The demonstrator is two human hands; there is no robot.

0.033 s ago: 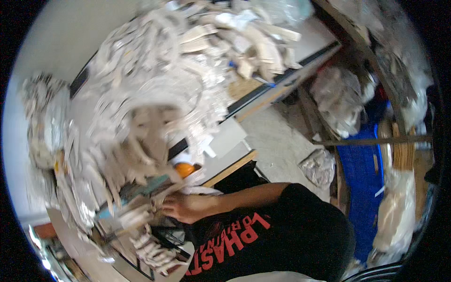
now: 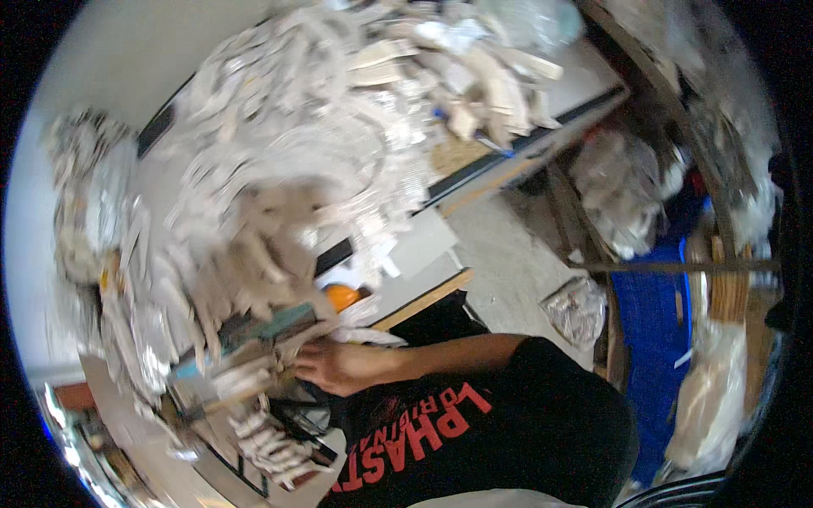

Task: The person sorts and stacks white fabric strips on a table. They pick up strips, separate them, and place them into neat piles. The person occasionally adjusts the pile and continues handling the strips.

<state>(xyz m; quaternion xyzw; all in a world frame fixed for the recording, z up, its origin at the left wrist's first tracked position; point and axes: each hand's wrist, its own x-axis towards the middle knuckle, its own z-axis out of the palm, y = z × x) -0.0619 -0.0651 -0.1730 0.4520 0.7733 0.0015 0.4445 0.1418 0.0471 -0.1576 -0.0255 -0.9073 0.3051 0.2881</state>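
A heap of pale wooden pieces (image 2: pixel 339 144) covers the workbench (image 2: pixel 423 250) across the upper and middle frame, blurred. Lower centre, a hand (image 2: pixel 326 366) reaches from the right into a teal-edged stack of pieces (image 2: pixel 254 347); its grip cannot be told. An orange object (image 2: pixel 342 296) sits just above.

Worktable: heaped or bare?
Heaped: pale wooden pieces cover most of the worktable; one hand rests at the pile's near edge.

I'm in a cluttered workshop. Pale wooden offcuts (image 2: pixel 279 169) heap the workbench (image 2: pixel 542 110) across the upper frame. At right, a bare concrete floor (image 2: pixel 508 262) holds plastic bags (image 2: pixel 618 195).
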